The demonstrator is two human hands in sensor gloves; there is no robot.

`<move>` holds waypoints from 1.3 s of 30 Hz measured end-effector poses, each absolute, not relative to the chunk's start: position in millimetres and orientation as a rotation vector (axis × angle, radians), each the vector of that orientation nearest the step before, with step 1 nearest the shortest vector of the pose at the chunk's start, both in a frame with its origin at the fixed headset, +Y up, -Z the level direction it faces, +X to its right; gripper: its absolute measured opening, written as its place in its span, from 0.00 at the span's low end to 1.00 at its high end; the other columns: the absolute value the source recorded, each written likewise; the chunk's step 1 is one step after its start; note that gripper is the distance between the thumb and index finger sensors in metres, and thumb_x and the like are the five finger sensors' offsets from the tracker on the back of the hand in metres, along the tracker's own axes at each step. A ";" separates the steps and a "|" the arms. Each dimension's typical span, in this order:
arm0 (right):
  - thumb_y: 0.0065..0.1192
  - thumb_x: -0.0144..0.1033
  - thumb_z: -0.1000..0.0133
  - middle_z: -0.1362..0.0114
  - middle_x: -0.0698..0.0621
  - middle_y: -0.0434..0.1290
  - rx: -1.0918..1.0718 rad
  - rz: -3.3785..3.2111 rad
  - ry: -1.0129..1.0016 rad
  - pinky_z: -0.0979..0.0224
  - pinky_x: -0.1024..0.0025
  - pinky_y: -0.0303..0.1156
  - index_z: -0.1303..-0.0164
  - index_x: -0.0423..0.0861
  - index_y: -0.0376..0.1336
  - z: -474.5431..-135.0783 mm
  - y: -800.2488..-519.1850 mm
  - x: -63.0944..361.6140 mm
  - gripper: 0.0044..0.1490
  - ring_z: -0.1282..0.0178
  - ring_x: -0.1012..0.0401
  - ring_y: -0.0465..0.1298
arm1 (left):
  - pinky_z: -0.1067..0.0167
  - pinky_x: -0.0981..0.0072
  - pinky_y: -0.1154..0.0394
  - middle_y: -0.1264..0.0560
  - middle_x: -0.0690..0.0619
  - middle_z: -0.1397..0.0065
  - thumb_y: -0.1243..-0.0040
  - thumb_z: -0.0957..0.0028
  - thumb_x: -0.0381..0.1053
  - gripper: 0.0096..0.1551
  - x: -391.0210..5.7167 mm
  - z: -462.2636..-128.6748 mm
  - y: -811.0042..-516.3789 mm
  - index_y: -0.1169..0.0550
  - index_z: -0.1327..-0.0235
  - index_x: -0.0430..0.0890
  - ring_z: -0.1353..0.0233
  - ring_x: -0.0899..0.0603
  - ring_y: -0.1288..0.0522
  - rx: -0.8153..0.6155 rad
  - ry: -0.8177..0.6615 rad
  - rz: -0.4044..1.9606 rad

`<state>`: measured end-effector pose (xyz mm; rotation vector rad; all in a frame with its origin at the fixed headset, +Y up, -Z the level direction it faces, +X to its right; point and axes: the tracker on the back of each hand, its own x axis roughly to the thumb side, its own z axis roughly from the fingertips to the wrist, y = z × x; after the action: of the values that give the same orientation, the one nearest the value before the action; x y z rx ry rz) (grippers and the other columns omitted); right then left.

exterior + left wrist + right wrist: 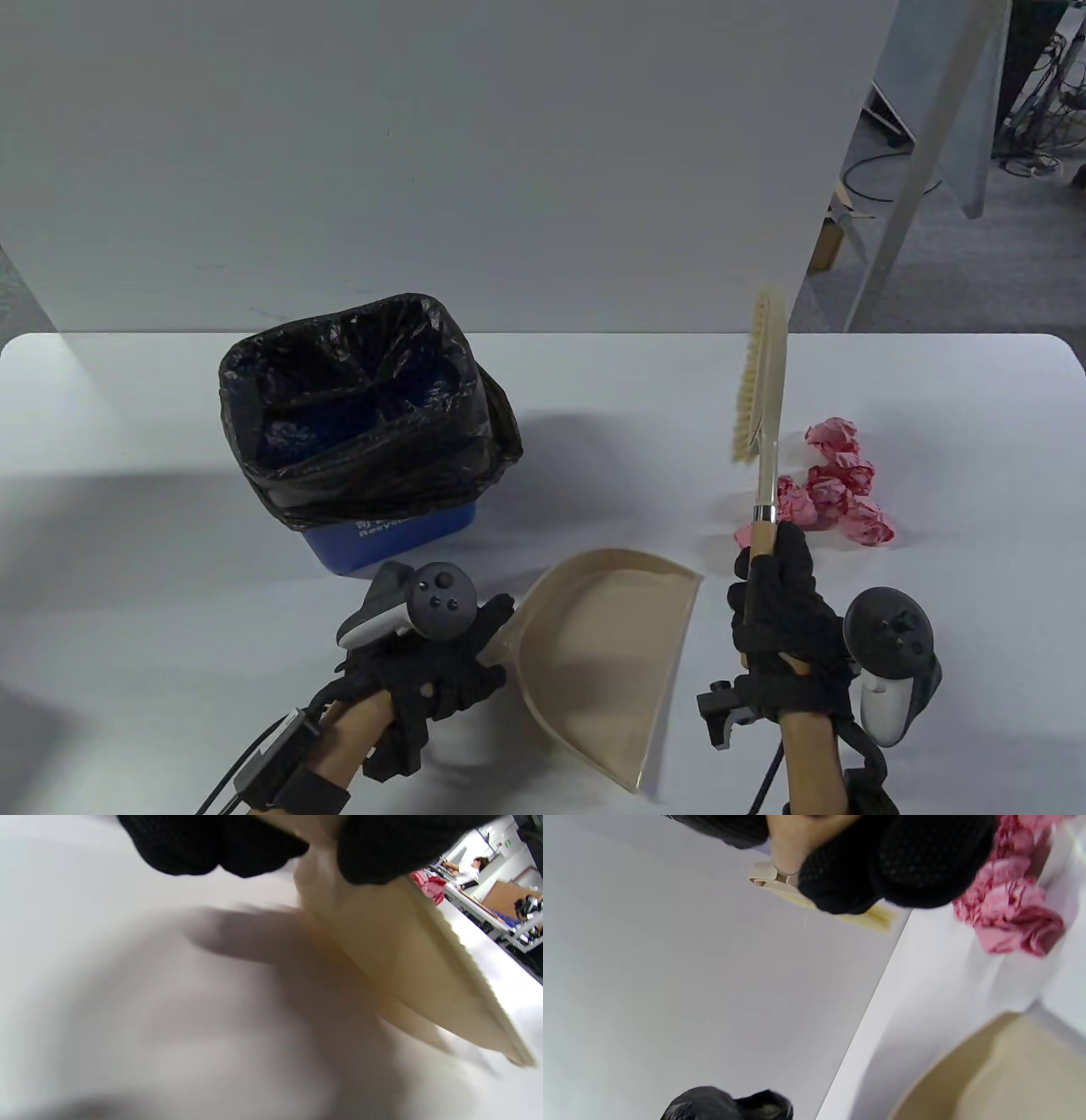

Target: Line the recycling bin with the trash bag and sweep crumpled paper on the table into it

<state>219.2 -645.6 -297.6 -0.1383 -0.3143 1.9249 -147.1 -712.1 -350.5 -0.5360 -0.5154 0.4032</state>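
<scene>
So the lining step is looking done: the black trash bag (373, 399) is sitting inside the blue recycling bin (386, 531), its edge folded out over the rim, and the bin is standing upright on the tabletop (959, 407) toward the far left. Nothing pink is showing inside it from the table view, so sweeping appears not yet started.

The crumpled paper (836, 497), a cluster of pink balls, is lying on the tabletop at the right, well apart from the bin.

The right hand (780, 632) is wrapping its grip around the wooden handle of the hand brush (764, 399), fingers curled tight on it. The brush is being held up off the tabletop, long axis running roughly away from the person, tipped slightly left at the far end, head pointing at the back wall, bristles facing left. It is crossing just left of the paper in the table view; contact with the balls is not visible.

The left hand (428, 671) is gripping the beige dustpan (607, 654) at its handle end, fingers clamped on it in the left wrist view. The pan is sitting between the two hands with its straight open lip facing right, toward the right hand; whether it is resting flat or lifted I cannot tell.

Still left, by my read: brushing the balls into the pan, then tipping them into the lined bin.
</scene>
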 end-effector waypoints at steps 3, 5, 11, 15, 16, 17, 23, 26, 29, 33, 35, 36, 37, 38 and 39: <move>0.43 0.34 0.32 0.26 0.30 0.63 -0.251 2.149 -0.383 0.45 0.51 0.77 0.16 0.30 0.40 -292.4 -638.0 225.6 0.40 0.46 0.48 0.75 | 0.42 0.50 0.19 0.41 0.44 0.22 0.41 0.37 0.53 0.51 -135.5 -348.2 -710.5 0.56 0.15 0.40 0.37 0.46 0.26 -0.470 -0.464 0.490; 0.44 0.33 0.32 0.26 0.30 0.63 -0.332 2.200 -0.393 0.45 0.51 0.76 0.16 0.31 0.40 -290.9 -636.8 231.2 0.39 0.46 0.47 0.75 | 0.44 0.53 0.16 0.43 0.42 0.21 0.40 0.38 0.49 0.52 -120.7 -346.9 -710.0 0.58 0.17 0.38 0.33 0.45 0.26 -0.459 -0.421 0.572; 0.44 0.33 0.32 0.26 0.29 0.63 -0.504 2.285 -0.294 0.46 0.50 0.76 0.15 0.32 0.41 -288.6 -638.9 241.8 0.39 0.47 0.47 0.75 | 0.51 0.63 0.13 0.45 0.37 0.20 0.41 0.37 0.47 0.53 -78.2 -351.5 -710.8 0.60 0.19 0.33 0.34 0.46 0.23 -0.473 -0.332 0.530; 0.45 0.33 0.32 0.27 0.29 0.64 -0.584 2.362 -0.225 0.46 0.50 0.77 0.15 0.32 0.41 -290.6 -642.4 243.5 0.39 0.47 0.47 0.75 | 0.53 0.66 0.13 0.46 0.37 0.20 0.43 0.36 0.48 0.53 -50.7 -357.7 -712.3 0.62 0.19 0.32 0.35 0.47 0.23 -0.492 -0.233 0.549; 0.45 0.33 0.32 0.27 0.28 0.64 -0.593 2.374 -0.213 0.47 0.50 0.77 0.15 0.31 0.41 -291.2 -643.0 243.1 0.39 0.47 0.47 0.75 | 0.52 0.66 0.13 0.47 0.37 0.20 0.44 0.36 0.48 0.53 -45.4 -359.4 -713.3 0.62 0.20 0.32 0.35 0.47 0.23 -0.512 -0.223 0.548; 0.45 0.33 0.32 0.27 0.28 0.64 -0.598 2.390 -0.198 0.47 0.50 0.77 0.15 0.31 0.41 -291.8 -643.5 242.4 0.39 0.47 0.47 0.75 | 0.52 0.67 0.13 0.47 0.36 0.20 0.44 0.36 0.48 0.53 -39.4 -361.0 -714.4 0.63 0.20 0.32 0.35 0.47 0.23 -0.536 -0.213 0.556; 0.44 0.33 0.32 0.28 0.28 0.64 -0.554 2.465 -0.091 0.48 0.52 0.78 0.16 0.31 0.42 -295.8 -646.1 231.5 0.39 0.48 0.48 0.76 | 0.53 0.68 0.13 0.47 0.37 0.19 0.45 0.35 0.49 0.53 -7.0 -369.1 -712.8 0.63 0.19 0.33 0.35 0.48 0.23 -0.532 -0.182 0.536; 0.44 0.33 0.32 0.28 0.28 0.64 -0.529 2.505 -0.031 0.49 0.52 0.78 0.16 0.30 0.42 -297.5 -647.4 225.4 0.39 0.49 0.48 0.76 | 0.52 0.69 0.13 0.47 0.37 0.19 0.45 0.34 0.49 0.52 0.6 -372.5 -719.5 0.63 0.19 0.34 0.35 0.48 0.23 -0.538 -0.175 0.568; 0.44 0.33 0.32 0.28 0.28 0.65 -0.496 2.545 0.024 0.49 0.53 0.79 0.16 0.30 0.42 -298.5 -648.4 217.4 0.39 0.49 0.48 0.77 | 0.52 0.69 0.13 0.46 0.37 0.19 0.46 0.34 0.50 0.52 2.0 -374.2 -729.5 0.64 0.18 0.35 0.35 0.49 0.23 -0.556 -0.168 0.588; 0.43 0.33 0.32 0.29 0.28 0.65 -0.435 2.565 0.044 0.49 0.53 0.79 0.16 0.29 0.42 -297.1 -647.1 206.7 0.39 0.49 0.49 0.77 | 0.52 0.69 0.13 0.45 0.38 0.18 0.47 0.34 0.52 0.51 -2.6 -374.3 -731.5 0.63 0.18 0.36 0.36 0.49 0.22 -0.504 -0.163 0.574; 0.43 0.33 0.32 0.29 0.28 0.65 -0.375 2.533 0.067 0.49 0.54 0.80 0.16 0.29 0.42 -295.5 -647.1 202.5 0.39 0.50 0.49 0.77 | 0.52 0.69 0.13 0.45 0.38 0.18 0.46 0.34 0.52 0.52 -3.7 -374.4 -731.7 0.63 0.18 0.36 0.36 0.49 0.22 -0.506 -0.156 0.585; 0.43 0.33 0.32 0.29 0.28 0.65 -0.348 2.517 0.079 0.49 0.54 0.80 0.16 0.29 0.42 -294.6 -647.4 201.0 0.39 0.50 0.49 0.77 | 0.52 0.69 0.13 0.45 0.38 0.18 0.46 0.34 0.52 0.51 -4.0 -374.5 -731.4 0.62 0.18 0.36 0.36 0.48 0.22 -0.504 -0.154 0.585; 0.43 0.33 0.32 0.29 0.28 0.65 -0.318 2.503 0.090 0.49 0.54 0.80 0.17 0.29 0.42 -293.6 -647.5 199.0 0.39 0.50 0.49 0.77 | 0.52 0.69 0.13 0.45 0.37 0.18 0.46 0.34 0.52 0.51 -4.6 -374.6 -730.6 0.62 0.18 0.36 0.36 0.48 0.22 -0.493 -0.149 0.582; 0.43 0.33 0.32 0.29 0.28 0.65 -0.294 2.502 0.099 0.50 0.54 0.80 0.17 0.29 0.42 -293.0 -647.5 197.3 0.39 0.50 0.49 0.77 | 0.53 0.69 0.13 0.45 0.37 0.18 0.46 0.34 0.52 0.51 -4.9 -374.8 -730.3 0.62 0.18 0.36 0.36 0.48 0.22 -0.487 -0.146 0.578; 0.43 0.33 0.32 0.29 0.28 0.65 -0.266 2.499 0.112 0.50 0.54 0.80 0.17 0.28 0.42 -292.7 -647.2 195.3 0.39 0.50 0.49 0.77 | 0.53 0.69 0.13 0.44 0.37 0.18 0.46 0.34 0.52 0.51 -5.7 -375.2 -730.2 0.62 0.18 0.36 0.36 0.48 0.22 -0.479 -0.141 0.577</move>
<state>195.3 -647.2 -292.7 -0.2662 0.1115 2.4989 -5.7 -730.2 -375.2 -0.4786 -0.1407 0.5771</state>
